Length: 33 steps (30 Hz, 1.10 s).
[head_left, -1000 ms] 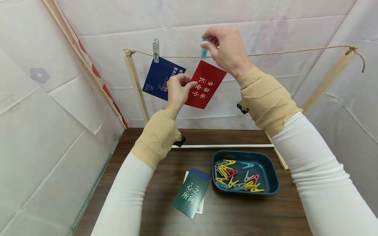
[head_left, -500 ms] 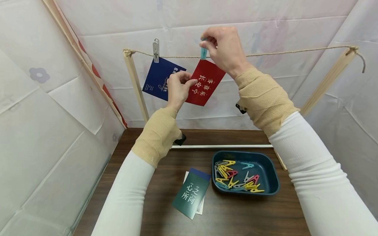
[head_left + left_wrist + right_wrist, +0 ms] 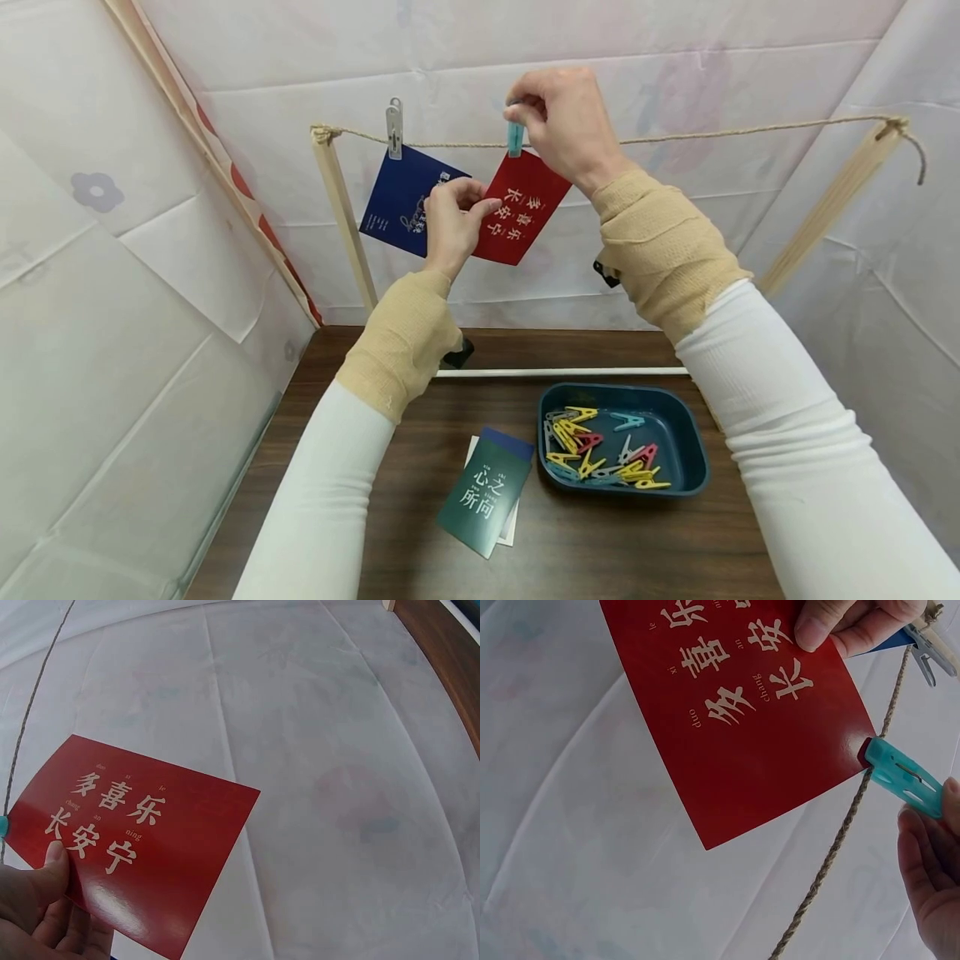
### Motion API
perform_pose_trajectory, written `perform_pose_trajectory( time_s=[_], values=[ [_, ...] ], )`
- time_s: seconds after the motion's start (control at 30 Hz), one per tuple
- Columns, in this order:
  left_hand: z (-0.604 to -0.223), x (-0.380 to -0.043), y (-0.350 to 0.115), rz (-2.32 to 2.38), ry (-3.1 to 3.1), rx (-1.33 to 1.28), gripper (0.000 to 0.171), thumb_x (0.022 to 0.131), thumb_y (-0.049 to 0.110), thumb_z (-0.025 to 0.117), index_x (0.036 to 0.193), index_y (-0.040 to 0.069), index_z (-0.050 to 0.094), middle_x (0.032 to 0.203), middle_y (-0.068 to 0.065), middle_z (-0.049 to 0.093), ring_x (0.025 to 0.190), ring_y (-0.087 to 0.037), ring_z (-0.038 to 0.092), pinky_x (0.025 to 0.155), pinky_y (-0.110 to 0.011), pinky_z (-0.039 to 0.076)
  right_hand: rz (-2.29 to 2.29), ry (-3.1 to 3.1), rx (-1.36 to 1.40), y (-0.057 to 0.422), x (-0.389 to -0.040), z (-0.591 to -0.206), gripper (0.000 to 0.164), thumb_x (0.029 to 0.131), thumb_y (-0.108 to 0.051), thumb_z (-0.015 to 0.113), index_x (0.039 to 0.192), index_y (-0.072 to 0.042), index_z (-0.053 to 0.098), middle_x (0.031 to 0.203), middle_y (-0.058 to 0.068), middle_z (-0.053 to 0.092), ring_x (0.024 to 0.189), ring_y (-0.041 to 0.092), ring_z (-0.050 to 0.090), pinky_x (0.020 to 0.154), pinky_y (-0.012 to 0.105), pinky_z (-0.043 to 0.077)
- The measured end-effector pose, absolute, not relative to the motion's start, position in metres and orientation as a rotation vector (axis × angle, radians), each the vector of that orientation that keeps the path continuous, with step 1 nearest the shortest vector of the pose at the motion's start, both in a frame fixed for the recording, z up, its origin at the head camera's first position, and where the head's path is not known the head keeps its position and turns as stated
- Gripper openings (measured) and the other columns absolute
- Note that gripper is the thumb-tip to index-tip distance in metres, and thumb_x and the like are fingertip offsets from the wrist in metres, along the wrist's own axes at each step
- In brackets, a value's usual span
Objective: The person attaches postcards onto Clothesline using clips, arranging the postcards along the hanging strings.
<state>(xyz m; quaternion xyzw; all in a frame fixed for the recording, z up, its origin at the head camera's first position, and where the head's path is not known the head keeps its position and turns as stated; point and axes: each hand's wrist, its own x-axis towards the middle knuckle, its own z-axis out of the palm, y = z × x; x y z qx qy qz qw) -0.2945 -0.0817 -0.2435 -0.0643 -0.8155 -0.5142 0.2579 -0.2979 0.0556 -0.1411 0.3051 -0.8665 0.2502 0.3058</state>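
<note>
My left hand pinches the left edge of a red card with white characters, thumb on its printed face. Above it, my right hand pinches the handle end of a light-blue clothespin at the twine line. In the right wrist view the jaws of that clothespin sit over the twine and a corner of the red card. To the left a dark blue card hangs from the twine by a grey clothespin; my left hand covers part of that card.
Wooden posts hold up the twine at both ends. On the brown table lies a small stack of cards with a green card on top. A dark blue tray holds several coloured clothespins. A white rod runs behind them.
The red card has risen slightly to the twine, and the light-blue clothespin has lowered onto its top corner. My right hand has shifted a little left; my left hand has barely moved.
</note>
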Motion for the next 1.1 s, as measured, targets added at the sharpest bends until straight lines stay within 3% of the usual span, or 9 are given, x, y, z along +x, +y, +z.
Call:
perform_pose_trajectory(
  time_s=[1.1],
  values=[
    [-0.2503, -0.2956, -0.0807, -1.425, -2.206, -0.177, 0.016, 0.079, 0.015, 0.067, 0.088, 0.002, 0.064, 0.082, -0.007, 0.064, 0.074, -0.011, 0.057, 0.070, -0.021, 0.046, 0.615, -2.503, 0.747, 0.0535, -0.2993, -0.1433, 0.021, 0.089, -0.018, 0.054, 0.097, -0.004, 0.066, 0.088, 0.006, 0.063, 0.069, 0.012, 0.046, 0.063, 0.020, 0.036]
  ],
)
